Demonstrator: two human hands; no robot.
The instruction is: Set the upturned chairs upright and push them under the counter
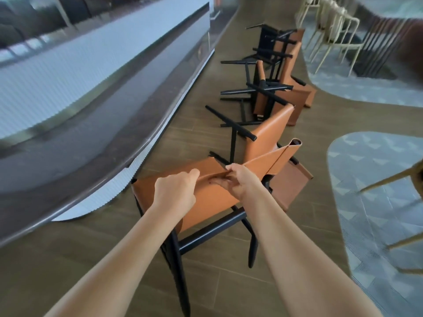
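A tan leather chair point(206, 197) with black metal legs stands in front of me, tilted, its legs pointing down toward the floor. My left hand point(175, 193) grips the top edge of its backrest. My right hand point(240, 179) grips the same edge a little further right, fingers curled over the leather. Behind it lies an upturned chair point(263, 138) of the same kind, legs pointing left toward the counter. Two more upturned chairs, a nearer chair point(261, 99) and a farther chair point(286, 53), lie further back in a row. The long counter point(96, 124) runs along the left.
The counter's dark top overhangs a white ribbed front point(109, 188). Cream metal chairs point(336, 30) stand at the back right. A gold-coloured chair leg point(393, 179) juts in at the right edge. Wood-look floor runs between counter and patterned grey floor patches point(377, 179).
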